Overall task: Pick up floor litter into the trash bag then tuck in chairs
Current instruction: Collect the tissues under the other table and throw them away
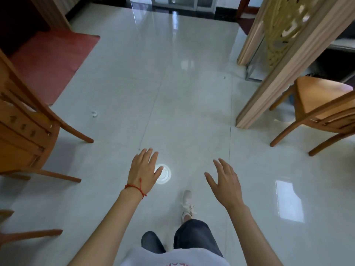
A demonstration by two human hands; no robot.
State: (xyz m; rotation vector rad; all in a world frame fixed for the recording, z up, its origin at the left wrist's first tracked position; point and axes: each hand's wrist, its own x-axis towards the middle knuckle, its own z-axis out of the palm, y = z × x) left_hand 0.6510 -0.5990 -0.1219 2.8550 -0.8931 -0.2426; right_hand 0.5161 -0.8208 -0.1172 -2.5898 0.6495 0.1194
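Just one view here, head cam sitting up high, looking forward and steeply down at the tiled floor (192, 104). Wide lens is bending the edges, catching chairs (25, 121) both sides, with the wearer's own legs closest in.

open tile floor (182, 104) ahead, chairs (28, 131) flanking both sides
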